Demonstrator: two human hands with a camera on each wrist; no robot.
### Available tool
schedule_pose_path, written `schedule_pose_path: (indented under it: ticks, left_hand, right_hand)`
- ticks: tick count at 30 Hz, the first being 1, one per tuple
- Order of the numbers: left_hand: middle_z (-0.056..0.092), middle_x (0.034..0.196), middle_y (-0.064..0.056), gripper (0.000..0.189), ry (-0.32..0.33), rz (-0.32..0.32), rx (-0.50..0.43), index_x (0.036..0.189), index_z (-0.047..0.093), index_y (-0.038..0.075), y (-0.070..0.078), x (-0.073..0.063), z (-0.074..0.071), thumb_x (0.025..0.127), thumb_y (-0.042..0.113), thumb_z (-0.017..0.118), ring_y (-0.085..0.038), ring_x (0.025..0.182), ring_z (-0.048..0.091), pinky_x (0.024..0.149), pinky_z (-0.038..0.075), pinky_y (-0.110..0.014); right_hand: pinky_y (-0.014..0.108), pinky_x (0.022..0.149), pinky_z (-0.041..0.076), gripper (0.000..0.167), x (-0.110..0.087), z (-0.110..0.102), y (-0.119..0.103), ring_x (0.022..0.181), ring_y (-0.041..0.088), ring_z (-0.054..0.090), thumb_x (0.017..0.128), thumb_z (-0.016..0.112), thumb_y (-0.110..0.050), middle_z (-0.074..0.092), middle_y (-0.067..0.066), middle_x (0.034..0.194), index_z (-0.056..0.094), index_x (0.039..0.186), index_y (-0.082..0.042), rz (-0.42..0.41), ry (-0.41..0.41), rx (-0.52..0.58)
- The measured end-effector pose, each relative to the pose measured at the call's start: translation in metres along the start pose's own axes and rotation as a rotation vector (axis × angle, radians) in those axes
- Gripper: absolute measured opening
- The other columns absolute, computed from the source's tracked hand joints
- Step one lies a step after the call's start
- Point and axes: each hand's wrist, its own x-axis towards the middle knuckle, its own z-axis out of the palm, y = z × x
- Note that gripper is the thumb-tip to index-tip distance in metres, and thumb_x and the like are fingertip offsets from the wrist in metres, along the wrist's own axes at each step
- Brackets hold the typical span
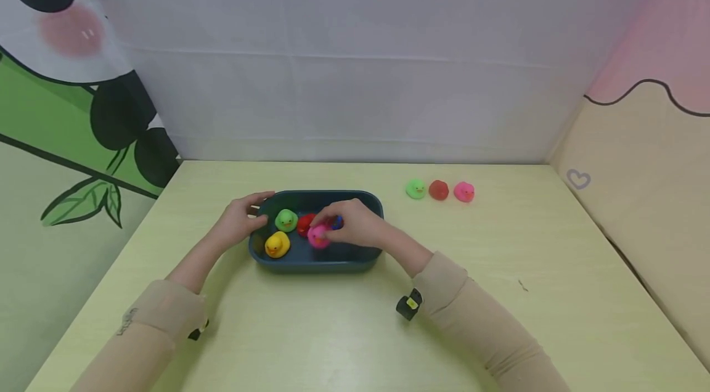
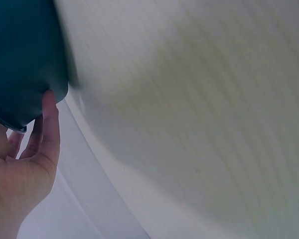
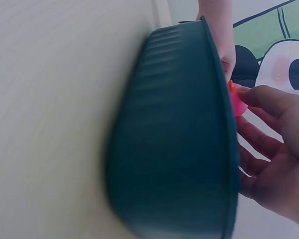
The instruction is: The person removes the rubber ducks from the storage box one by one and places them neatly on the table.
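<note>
A dark teal plastic tray (image 1: pixel 316 267) sits on the table. My left hand (image 1: pixel 235 224) holds its left end, thumb over the rim and fingers along the outer wall (image 2: pixel 27 64). Over the tray, my right hand (image 1: pixel 359 223) pinches a pink rubber duck (image 1: pixel 318 237) between thumb and fingers; the right wrist view shows this duck (image 3: pixel 237 102) just above the rim. Inside the tray lie a green duck (image 1: pixel 286 220), a yellow duck (image 1: pixel 277 245), a red duck (image 1: pixel 304 225) and a blue one (image 1: pixel 338 223), which is mostly hidden by the right hand.
Behind and right of the tray, a green duck (image 1: pixel 415 188), a red duck (image 1: pixel 439 190) and a pink duck (image 1: pixel 464 191) stand in a row. A white cloth wall (image 1: pixel 360 108) rises at the table's back edge. Painted panels flank both sides.
</note>
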Motion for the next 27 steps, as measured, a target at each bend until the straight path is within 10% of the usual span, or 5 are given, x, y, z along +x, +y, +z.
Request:
schedule_pose_path:
  ticks: [27]
  left_hand:
    - [0.047,0.134,-0.030,0.055,-0.002,0.021,-0.001,0.142,0.041,0.006,0.002,0.000,-0.002,0.089,0.005,0.055,-0.043,0.110,0.054,0.081,0.055,-0.044]
  right_hand:
    - [0.033,0.083,0.052,0.027,-0.043,-0.090,-0.005,0.098,0.013,0.060,0.085,0.070,-0.020,0.068,-0.008,0.105,0.070,0.112,-0.019,0.003,0.105,0.010]
